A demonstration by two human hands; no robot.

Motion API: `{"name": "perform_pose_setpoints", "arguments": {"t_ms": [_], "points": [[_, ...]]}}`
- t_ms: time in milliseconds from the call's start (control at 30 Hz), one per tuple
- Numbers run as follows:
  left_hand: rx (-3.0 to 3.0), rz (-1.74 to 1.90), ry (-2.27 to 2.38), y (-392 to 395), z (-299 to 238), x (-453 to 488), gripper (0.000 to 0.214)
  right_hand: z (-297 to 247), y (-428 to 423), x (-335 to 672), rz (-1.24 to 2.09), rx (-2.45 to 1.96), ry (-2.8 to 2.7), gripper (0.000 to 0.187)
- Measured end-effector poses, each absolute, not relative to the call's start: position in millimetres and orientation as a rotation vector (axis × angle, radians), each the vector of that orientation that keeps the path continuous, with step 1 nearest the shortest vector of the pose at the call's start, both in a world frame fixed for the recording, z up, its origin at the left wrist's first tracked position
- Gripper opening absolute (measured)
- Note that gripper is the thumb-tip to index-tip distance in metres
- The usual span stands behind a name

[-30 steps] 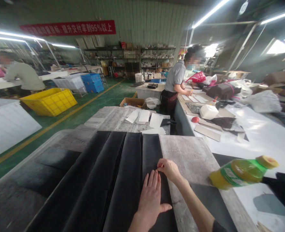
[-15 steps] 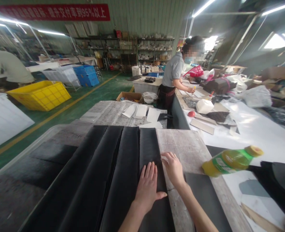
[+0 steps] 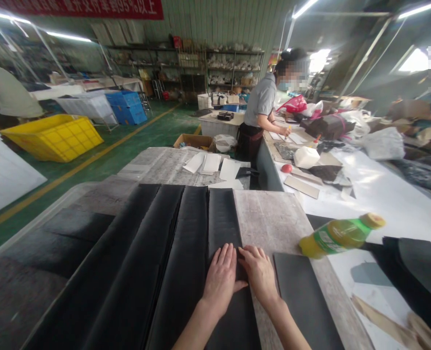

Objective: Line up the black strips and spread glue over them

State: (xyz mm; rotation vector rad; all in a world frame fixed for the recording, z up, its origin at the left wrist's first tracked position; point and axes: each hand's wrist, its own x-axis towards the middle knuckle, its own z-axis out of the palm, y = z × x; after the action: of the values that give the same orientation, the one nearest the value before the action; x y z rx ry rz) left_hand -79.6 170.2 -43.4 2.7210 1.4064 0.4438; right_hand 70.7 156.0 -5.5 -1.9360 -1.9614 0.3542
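Observation:
My left hand (image 3: 221,279) lies flat on a long black sheet-material strip (image 3: 224,214), its fingers stretched forward and the thumb out to the right. Close beside it, my right hand (image 3: 261,272) rests with bent fingers on the right edge of the same strip, fingertips almost touching the left hand. What lies under the right fingertips is hidden. To the left, several more black strips (image 3: 191,233) lie side by side in overlapping rows. Another dark flat piece (image 3: 303,291) sits to the right of my right forearm.
A bottle of yellow-green drink (image 3: 341,236) lies on its side at the right. White cards (image 3: 210,164) are on the table's far end. A co-worker (image 3: 261,104) stands at the cluttered right-hand table. A yellow bin (image 3: 53,138) stands on the floor at the left.
My right hand has moved left, from beside the strip's right edge onto it, closer to the left hand. My left hand stays flat on the strip. The view has shifted slightly.

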Motion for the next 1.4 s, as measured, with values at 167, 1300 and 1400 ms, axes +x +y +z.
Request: {"name": "perform_pose_setpoints", "arguments": {"t_ms": [167, 1300, 1400], "points": [[2.712, 0.403, 1.432, 165, -45, -78, 0.096, -7, 159, 76, 0.418, -1.912, -1.961, 0.035], [2.964, 0.560, 1.329, 86, -53, -86, 0.087, -2, 153, 76, 0.423, -1.861, -1.803, 0.039], [2.983, 0.634, 1.319, 92, -58, -86, 0.083, -3, 123, 100, 0.380, -1.865, -1.539, 0.042]]}}
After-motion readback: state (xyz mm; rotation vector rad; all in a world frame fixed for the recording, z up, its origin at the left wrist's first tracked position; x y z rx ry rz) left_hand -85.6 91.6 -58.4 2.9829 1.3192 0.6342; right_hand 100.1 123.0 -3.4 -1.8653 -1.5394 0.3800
